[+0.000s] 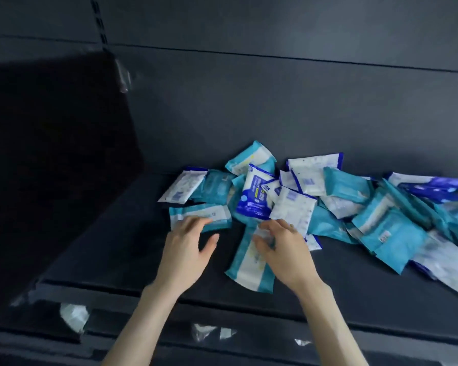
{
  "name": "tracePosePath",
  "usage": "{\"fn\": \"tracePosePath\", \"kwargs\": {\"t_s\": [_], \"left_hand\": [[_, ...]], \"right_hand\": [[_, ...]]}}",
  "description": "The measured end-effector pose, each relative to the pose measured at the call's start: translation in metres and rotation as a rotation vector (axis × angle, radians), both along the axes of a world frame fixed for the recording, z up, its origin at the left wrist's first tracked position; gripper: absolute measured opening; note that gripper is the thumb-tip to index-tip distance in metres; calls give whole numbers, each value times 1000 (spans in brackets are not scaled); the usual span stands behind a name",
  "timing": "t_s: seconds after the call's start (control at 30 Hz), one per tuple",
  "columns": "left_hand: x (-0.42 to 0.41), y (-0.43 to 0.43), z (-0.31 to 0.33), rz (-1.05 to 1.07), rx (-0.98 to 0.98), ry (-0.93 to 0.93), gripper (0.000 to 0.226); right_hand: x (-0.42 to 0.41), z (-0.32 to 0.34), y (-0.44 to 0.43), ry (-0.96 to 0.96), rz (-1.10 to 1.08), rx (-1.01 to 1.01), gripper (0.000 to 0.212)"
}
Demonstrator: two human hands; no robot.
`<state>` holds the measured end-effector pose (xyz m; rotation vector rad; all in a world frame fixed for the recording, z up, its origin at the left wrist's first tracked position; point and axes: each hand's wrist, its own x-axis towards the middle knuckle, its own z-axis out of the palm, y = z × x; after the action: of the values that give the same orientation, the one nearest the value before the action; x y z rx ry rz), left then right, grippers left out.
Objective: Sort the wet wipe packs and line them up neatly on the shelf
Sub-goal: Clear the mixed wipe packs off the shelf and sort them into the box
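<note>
A loose heap of wet wipe packs [336, 199] lies on the dark shelf [117, 249], teal-and-white ones mixed with dark blue-and-white ones. My left hand [185, 249] reaches over a flat teal pack [217, 216] at the heap's left edge, its fingertips touching the pack and its thumb spread apart. My right hand [283, 249] lies on a long teal-and-white pack [249, 268] that points toward me, with fingers curled around its upper end. A dark blue pack [257, 194] stands tilted just behind both hands.
The shelf's dark back wall [249, 101] rises behind the heap. A dark side panel [50, 167] closes the shelf on the left. The shelf's front edge [222, 328] carries shiny clear label holders. The heap spreads off to the right edge of view.
</note>
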<state>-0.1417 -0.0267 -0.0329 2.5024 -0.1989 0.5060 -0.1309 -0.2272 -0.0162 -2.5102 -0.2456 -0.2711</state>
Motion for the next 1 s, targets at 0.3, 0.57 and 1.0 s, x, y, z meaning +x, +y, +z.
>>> {"fn": "tracePosePath", "kwargs": {"t_s": [0.3,0.57,1.0], "left_hand": [[77,16,-1,86,356,312,74],[82,26,3,-4,48,337,68],[96,58,18,-45,-344,253,31]], "right_hand": [[53,-18,15,-28,9,-317,60],[64,-38,23,-371,-104,-285,46],[74,-33,51,-349,-111,-208,25]]}}
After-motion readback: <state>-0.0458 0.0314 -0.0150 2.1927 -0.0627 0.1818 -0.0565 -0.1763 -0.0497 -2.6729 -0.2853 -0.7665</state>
